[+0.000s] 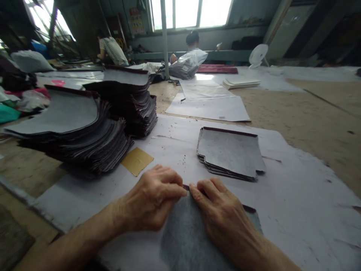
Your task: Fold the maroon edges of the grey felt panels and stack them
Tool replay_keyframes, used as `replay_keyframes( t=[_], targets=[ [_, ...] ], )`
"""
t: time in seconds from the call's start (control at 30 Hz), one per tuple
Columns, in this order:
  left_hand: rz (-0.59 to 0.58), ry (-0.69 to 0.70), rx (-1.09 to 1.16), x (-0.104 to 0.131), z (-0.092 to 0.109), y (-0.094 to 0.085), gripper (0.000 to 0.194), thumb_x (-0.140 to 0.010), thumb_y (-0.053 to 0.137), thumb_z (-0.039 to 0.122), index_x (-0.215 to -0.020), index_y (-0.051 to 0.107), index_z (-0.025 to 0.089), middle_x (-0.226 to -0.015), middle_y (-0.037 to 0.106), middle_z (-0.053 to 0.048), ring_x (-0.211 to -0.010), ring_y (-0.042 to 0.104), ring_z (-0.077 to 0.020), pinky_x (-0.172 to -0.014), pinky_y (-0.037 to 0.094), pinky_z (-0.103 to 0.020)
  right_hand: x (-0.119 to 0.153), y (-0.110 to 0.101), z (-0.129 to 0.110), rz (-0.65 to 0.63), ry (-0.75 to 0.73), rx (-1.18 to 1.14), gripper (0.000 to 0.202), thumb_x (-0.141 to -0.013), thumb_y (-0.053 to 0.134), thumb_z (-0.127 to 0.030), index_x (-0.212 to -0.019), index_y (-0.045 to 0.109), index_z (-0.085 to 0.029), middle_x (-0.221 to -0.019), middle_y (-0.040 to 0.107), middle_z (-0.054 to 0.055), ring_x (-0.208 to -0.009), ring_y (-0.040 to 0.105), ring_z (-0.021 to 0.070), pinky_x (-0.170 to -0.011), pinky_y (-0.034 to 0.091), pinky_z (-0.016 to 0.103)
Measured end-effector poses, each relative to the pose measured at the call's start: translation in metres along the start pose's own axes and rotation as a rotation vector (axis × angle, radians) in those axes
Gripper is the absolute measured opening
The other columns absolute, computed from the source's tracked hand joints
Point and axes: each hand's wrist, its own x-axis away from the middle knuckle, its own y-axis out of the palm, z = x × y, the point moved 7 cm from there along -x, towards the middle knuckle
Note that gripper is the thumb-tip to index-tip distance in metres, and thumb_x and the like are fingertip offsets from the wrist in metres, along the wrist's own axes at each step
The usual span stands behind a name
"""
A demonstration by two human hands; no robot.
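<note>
A grey-backed sheet of material (186, 237) with a dark, folded-looking top edge lies on the white paper in front of me. My left hand (158, 195) pinches that edge near its left end, thumb and fingers closed. Just to its right, my right hand (222, 207) has its bent fingers closed at the same edge, and its palm covers part of the sheet. The edge's right end shows beyond that hand. Past my hands lies a small stack of similar grey pieces (229, 150) with dark borders, apart from both hands.
Two tall stacks of dark-edged pieces, a near one (109, 146) and a far one (143, 109), stand at left. A yellow-brown card (137, 161) lies beside them. Farther back are white sheets (208, 105), a post (164, 41), a white fan (258, 55) and two people.
</note>
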Motion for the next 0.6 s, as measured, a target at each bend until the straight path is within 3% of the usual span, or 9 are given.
replay_keyframes(
  t=[0.07, 0.2, 0.47, 0.6],
  targets=[
    [-0.032, -0.054, -0.081, 0.012, 0.012, 0.01, 0.019, -0.078, 0.046, 0.008, -0.089, 0.061, 0.013, -0.087, 0.058, -0.006, -0.08, 0.052, -0.018, -0.073, 0.043, -0.035, 0.0, 0.0, 0.003, 0.002, 0.009, -0.04, 0.033, -0.085, 0.036, -0.005, -0.109, 0.058, -0.006, -0.083, 0.051, 0.011, -0.076, 0.041, 0.0204, -0.066, 0.047, 0.036],
    [0.056, -0.07, -0.137, 0.03, 0.026, 0.02, 0.026, -0.076, 0.045, 0.006, -0.098, 0.057, 0.007, -0.097, 0.056, -0.011, -0.092, 0.049, -0.022, -0.081, 0.045, -0.037, -0.001, 0.004, 0.008, -0.039, 0.023, -0.076, 0.039, -0.082, 0.039, -0.004, -0.116, 0.055, -0.012, -0.084, 0.048, 0.009, -0.077, 0.041, 0.0193, -0.065, 0.046, 0.036],
    [0.073, -0.051, -0.215, 0.03, 0.024, 0.022, 0.024, -0.079, 0.042, 0.01, -0.095, 0.058, 0.005, -0.089, 0.056, -0.012, -0.085, 0.051, -0.0231, -0.074, 0.048, -0.039, -0.005, 0.007, 0.008, -0.114, 0.021, -0.049, 0.043, -0.082, 0.036, -0.004, -0.12, 0.054, -0.016, -0.083, 0.045, 0.008, -0.076, 0.04, 0.0186, -0.063, 0.044, 0.035],
    [0.162, -0.021, -0.226, 0.032, 0.023, 0.023, 0.025, -0.08, 0.039, 0.013, -0.094, 0.058, 0.006, -0.087, 0.056, -0.012, -0.082, 0.051, -0.0226, -0.071, 0.048, -0.039, -0.006, 0.008, 0.009, -0.137, 0.035, -0.057, 0.043, -0.082, 0.035, -0.004, -0.117, 0.055, -0.017, -0.082, 0.044, 0.007, -0.075, 0.041, 0.0183, -0.063, 0.044, 0.035]
  ],
)
